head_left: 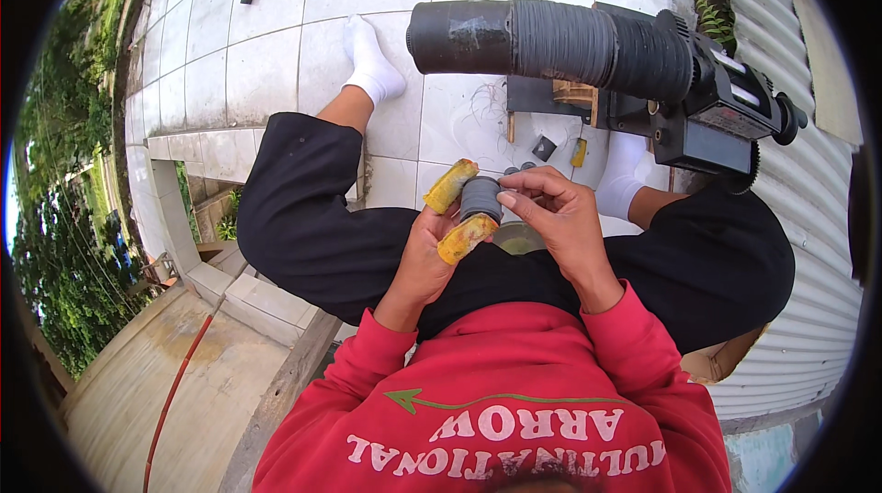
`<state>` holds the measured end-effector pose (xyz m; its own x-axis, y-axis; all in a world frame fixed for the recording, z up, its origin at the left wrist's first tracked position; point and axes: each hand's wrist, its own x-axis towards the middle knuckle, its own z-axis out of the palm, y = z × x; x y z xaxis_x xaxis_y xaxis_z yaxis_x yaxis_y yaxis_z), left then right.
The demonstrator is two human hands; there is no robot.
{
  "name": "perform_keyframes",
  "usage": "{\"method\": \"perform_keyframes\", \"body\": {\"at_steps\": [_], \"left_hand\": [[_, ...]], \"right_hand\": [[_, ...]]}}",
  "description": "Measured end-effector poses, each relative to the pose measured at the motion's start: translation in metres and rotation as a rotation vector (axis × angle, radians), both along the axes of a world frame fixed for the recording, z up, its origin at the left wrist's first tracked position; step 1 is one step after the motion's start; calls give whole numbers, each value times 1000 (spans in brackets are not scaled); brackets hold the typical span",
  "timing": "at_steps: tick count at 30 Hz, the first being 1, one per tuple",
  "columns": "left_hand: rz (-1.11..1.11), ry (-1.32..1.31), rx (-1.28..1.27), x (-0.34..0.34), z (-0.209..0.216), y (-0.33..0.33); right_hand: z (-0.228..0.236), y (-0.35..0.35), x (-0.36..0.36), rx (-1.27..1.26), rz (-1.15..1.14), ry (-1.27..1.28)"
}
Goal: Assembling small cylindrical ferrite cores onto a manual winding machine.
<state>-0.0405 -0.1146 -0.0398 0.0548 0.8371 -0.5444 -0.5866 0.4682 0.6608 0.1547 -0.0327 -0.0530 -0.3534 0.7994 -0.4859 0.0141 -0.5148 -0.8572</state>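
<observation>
My left hand [424, 259] is closed around a small spool [480, 197] wound with dark grey cord. Worn yellow pieces cover or lie along its thumb and a finger: one yellow piece [450, 186] is beyond the spool, another yellow piece [466, 238] on the near side. From the right, my right hand [556, 217] comes up to the spool, thumb and forefinger pinched together at its edge. Whatever lies between those fingertips is too small to make out.
A large black cylinder [560, 45] wound with grey cord is ahead on the right, joined to a geared black machine [712, 93]. A yellow piece [579, 153] and a small black block [545, 147] lie on the white tiles. Corrugated sheeting [799, 245] borders the right.
</observation>
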Motion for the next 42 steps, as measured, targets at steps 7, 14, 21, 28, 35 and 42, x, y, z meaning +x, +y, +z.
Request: {"method": "perform_keyframes", "body": {"at_steps": [7,14,21,28,35,42], "left_hand": [[67,93,-34,-5,-24,9],[413,-234,-288,-31,-94,66],[545,-152,-355,-68,-178,115],[508,-199,-367,-72,-200,146],[337,-138,-321,-55,-195,157],[444,-179,-226,-52,-200,166]], "right_hand": [[-14,3,-13,-149,-209,108],[-77,9,-67,-322,-318,127],[-139,23,-125,-494,-413,236],[-166,42,-143,-494,-442,239],[-179,42,-129,-476,-465,219],[-176,45,-120,-464,-502,244]]}}
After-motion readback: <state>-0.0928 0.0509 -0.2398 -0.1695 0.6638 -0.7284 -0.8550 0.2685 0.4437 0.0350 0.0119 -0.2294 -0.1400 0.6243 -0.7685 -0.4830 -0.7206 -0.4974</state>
